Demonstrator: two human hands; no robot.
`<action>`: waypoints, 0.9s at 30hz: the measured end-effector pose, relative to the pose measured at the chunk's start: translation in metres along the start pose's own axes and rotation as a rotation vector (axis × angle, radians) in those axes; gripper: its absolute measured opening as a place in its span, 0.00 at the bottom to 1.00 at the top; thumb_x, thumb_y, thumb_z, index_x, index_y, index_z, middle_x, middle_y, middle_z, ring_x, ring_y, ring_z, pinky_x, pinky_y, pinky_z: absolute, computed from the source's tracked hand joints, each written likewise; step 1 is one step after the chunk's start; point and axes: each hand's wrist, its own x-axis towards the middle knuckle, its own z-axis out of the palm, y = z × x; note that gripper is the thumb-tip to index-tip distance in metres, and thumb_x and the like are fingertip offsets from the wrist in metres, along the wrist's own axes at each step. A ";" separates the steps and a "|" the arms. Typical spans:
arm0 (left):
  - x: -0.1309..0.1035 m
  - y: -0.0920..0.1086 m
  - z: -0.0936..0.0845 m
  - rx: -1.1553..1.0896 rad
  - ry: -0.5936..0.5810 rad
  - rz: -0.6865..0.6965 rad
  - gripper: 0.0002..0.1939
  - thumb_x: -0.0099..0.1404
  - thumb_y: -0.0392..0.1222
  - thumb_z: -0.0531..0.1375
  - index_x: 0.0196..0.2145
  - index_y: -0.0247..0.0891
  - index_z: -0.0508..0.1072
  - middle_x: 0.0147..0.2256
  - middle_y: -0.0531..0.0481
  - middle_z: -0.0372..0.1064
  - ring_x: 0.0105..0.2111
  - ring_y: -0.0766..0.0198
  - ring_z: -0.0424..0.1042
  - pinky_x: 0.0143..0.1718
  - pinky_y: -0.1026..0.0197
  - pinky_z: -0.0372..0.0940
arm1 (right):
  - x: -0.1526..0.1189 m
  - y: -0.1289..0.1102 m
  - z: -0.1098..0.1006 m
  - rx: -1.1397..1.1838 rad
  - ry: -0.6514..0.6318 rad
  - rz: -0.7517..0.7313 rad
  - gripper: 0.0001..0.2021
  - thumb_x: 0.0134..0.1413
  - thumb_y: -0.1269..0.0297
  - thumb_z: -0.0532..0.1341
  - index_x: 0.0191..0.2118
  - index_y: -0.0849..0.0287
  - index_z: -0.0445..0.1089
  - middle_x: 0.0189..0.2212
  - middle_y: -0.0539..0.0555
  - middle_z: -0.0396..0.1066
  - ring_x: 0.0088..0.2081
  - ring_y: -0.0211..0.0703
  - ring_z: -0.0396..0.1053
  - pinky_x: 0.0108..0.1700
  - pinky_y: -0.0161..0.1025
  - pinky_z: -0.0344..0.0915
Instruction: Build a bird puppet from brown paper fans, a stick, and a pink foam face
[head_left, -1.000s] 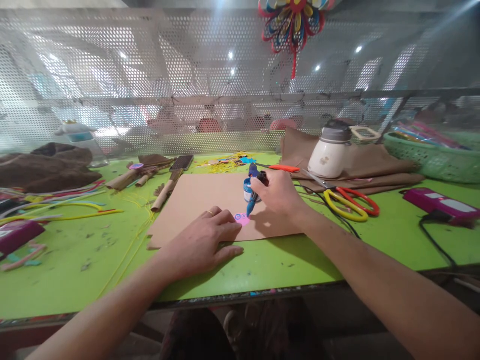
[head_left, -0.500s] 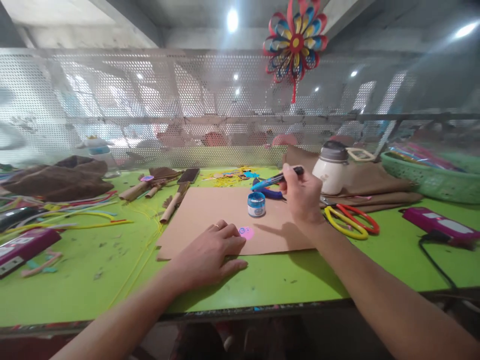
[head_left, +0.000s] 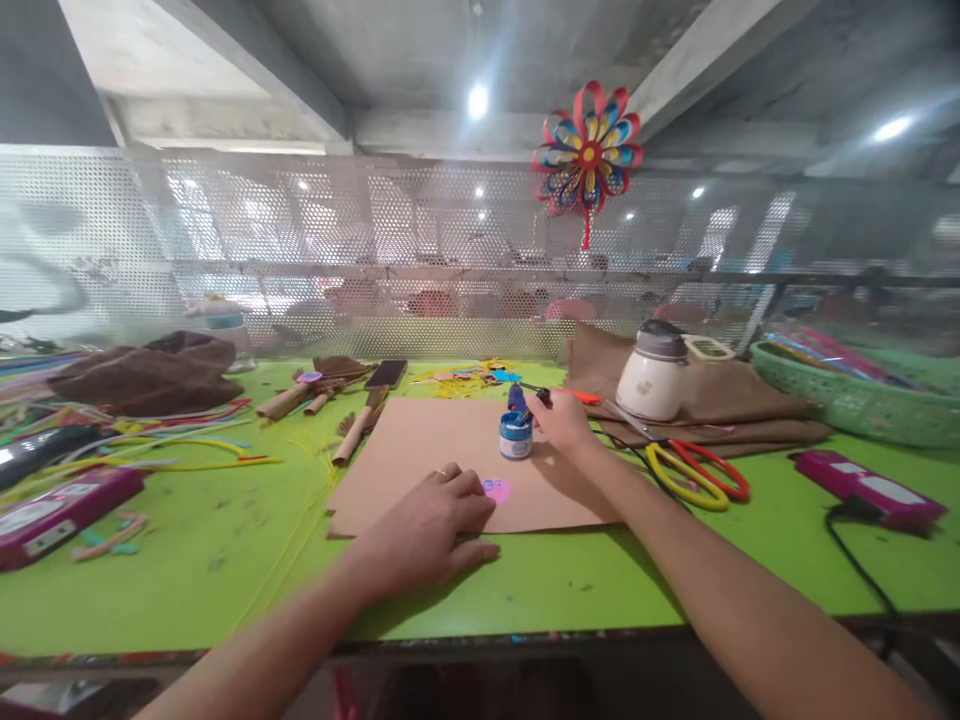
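In our right hand (head_left: 564,425) we held a dark pen-shaped tool (head_left: 543,397), its tip at the mouth of a blue-rimmed jar (head_left: 516,443) just left of that hand. Our left hand (head_left: 427,515) rested on a brown sheet (head_left: 435,440), fingertips at the edge of a pink disc (head_left: 500,490). Right of our right hand, we saw scissors (head_left: 686,476) and a white jug (head_left: 651,380).

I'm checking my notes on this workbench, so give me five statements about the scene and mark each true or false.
1. The right hand holds a pen at the mouth of the blue-stained jar. True.
2. The left hand is raised off the brown sheet. False: the left hand rests on the brown sheet.
3. A green basket is at the far right. True.
4. Both scissors handles are red. False: the scissors have one yellow, one red.
5. The phone lies right of the jar. False: the phone lies to its left, farther back.
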 end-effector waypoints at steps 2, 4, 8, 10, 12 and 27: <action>0.000 -0.001 0.001 0.002 0.001 0.003 0.15 0.68 0.54 0.55 0.36 0.39 0.72 0.39 0.46 0.66 0.41 0.55 0.63 0.43 0.54 0.60 | 0.000 0.000 -0.001 -0.009 -0.016 -0.009 0.17 0.53 0.57 0.54 0.16 0.55 0.59 0.14 0.52 0.66 0.21 0.42 0.65 0.26 0.36 0.56; -0.001 -0.002 0.002 0.006 0.006 0.002 0.15 0.68 0.54 0.55 0.37 0.39 0.72 0.39 0.46 0.66 0.41 0.55 0.63 0.44 0.54 0.60 | -0.001 -0.002 -0.004 -0.014 -0.005 -0.020 0.16 0.53 0.57 0.54 0.17 0.55 0.59 0.14 0.52 0.67 0.21 0.41 0.65 0.27 0.36 0.56; -0.001 -0.001 0.001 0.016 -0.005 -0.006 0.16 0.68 0.55 0.55 0.37 0.39 0.71 0.39 0.46 0.66 0.41 0.54 0.63 0.43 0.54 0.60 | -0.007 -0.012 -0.016 -0.018 0.086 -0.049 0.16 0.54 0.54 0.54 0.20 0.55 0.58 0.16 0.51 0.67 0.22 0.41 0.63 0.29 0.36 0.55; 0.000 -0.001 0.000 0.021 -0.010 -0.003 0.16 0.68 0.55 0.55 0.37 0.39 0.71 0.39 0.46 0.66 0.42 0.54 0.63 0.44 0.54 0.60 | -0.011 -0.016 -0.024 -0.016 0.175 -0.084 0.16 0.54 0.53 0.55 0.20 0.55 0.57 0.16 0.50 0.65 0.22 0.40 0.61 0.29 0.37 0.55; 0.000 -0.001 -0.001 0.023 -0.016 0.001 0.16 0.68 0.54 0.55 0.37 0.39 0.71 0.39 0.46 0.66 0.42 0.54 0.63 0.44 0.54 0.60 | -0.013 -0.018 -0.032 0.017 0.251 -0.107 0.17 0.53 0.53 0.56 0.19 0.55 0.58 0.16 0.50 0.64 0.21 0.39 0.61 0.29 0.37 0.55; 0.003 -0.004 0.004 0.007 -0.041 0.049 0.19 0.70 0.55 0.52 0.47 0.40 0.73 0.42 0.44 0.67 0.44 0.53 0.63 0.47 0.51 0.59 | -0.035 -0.037 -0.034 0.274 -0.039 -0.002 0.16 0.49 0.61 0.59 0.15 0.57 0.59 0.12 0.46 0.59 0.18 0.35 0.58 0.23 0.34 0.55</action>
